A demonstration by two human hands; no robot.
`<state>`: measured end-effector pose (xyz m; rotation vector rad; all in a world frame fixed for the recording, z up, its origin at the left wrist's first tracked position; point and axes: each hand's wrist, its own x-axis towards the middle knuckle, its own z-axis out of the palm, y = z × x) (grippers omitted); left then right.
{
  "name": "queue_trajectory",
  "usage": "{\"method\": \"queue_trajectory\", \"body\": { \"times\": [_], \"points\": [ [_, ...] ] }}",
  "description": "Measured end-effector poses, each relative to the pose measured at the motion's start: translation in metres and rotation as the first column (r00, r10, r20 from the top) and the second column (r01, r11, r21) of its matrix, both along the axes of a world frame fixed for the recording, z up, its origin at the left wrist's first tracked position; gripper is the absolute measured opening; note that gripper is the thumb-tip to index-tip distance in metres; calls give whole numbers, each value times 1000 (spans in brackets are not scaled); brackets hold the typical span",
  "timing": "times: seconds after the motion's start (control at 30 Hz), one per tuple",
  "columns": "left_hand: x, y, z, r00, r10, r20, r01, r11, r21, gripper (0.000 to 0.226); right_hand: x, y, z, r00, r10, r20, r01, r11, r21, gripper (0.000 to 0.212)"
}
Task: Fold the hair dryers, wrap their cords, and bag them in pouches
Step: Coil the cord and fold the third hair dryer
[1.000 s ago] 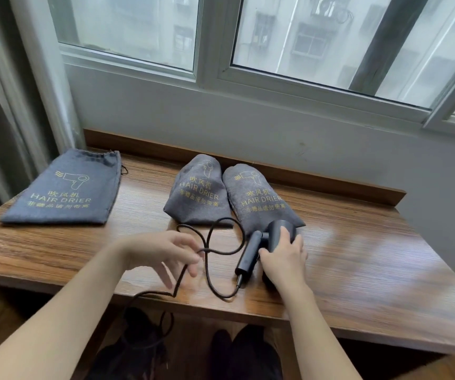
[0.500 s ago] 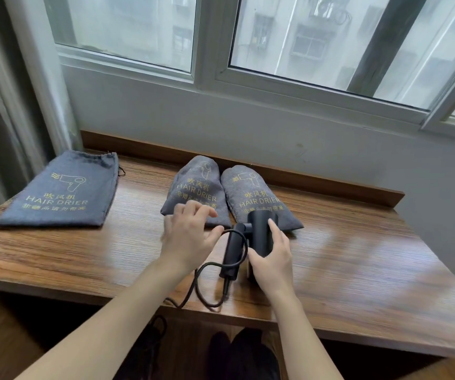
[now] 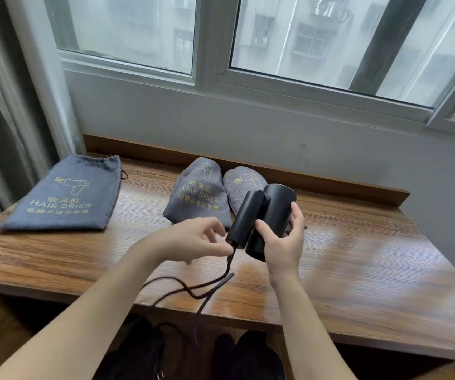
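Black hair dryer: folded, handle against barrel, lifted clear of the wooden table, gripped around the barrel by the right hand. Left hand: fingers loosely curled at the cord below the handle; actual pinch cannot be told. Cord trailing over the table edge. Two filled pouches behind. Flat empty pouch far left.
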<state>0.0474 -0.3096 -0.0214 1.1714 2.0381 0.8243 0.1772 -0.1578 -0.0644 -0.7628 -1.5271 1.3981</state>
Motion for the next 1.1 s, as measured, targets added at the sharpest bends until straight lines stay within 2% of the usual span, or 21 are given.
{"method": "queue_trajectory", "body": {
  "times": [0.03, 0.07, 0.17, 0.23, 0.33, 0.47, 0.6, 0.73, 0.83, 0.97, 1.1],
  "points": [
    [3, 4, -2, 998, -4, -58, 6, 999, 36, 36, -1, -2, 0, 1000, 10, 2, -10, 1000, 5, 79],
    [8, 9, -4, 999, -6, -46, 9, 997, 74, 34, -2, -3, 0, 1000, 22, -1, -22, 1000, 7, 80],
    [20, 13, -7, 970, -35, 242, -19, 976, 218, 28, -3, -7, 1, 995, 81, -52, -84, 995, -50, 78],
    [21, 10, -5, 935, -79, 345, -40, 945, 326, 24, -2, -6, 1, 979, 137, -152, -163, 972, -170, 73],
    [16, 6, -2, 906, -130, 403, -68, 895, 442, 26, 0, -3, 3, 918, 192, -346, -314, 886, -340, 65],
    [1, 2, 5, 883, -104, 457, -191, 810, 554, 19, 6, 1, 18, 870, 215, -443, -387, 855, -344, 59],
    [-8, 1, 11, 911, 88, 404, -329, 745, 581, 18, 11, 1, 29, 886, 240, -397, -386, 856, -345, 57],
    [-17, -3, 14, 893, 317, 318, -450, 648, 615, 17, 11, -1, 25, 953, 271, -139, -302, 896, -326, 67],
    [-22, -9, 14, 923, 301, 240, -385, 703, 598, 21, 11, 0, 15, 938, 334, -93, -346, 884, -314, 81],
    [-35, -18, 11, 947, 279, 160, -317, 735, 599, 23, 16, 3, 22, 837, 543, 66, -516, 824, -235, 57],
    [-43, -23, 17, 966, 247, 76, -243, 769, 591, 30, 22, 5, 27, 781, 619, 78, -557, 748, -360, 55]
  ]
}}
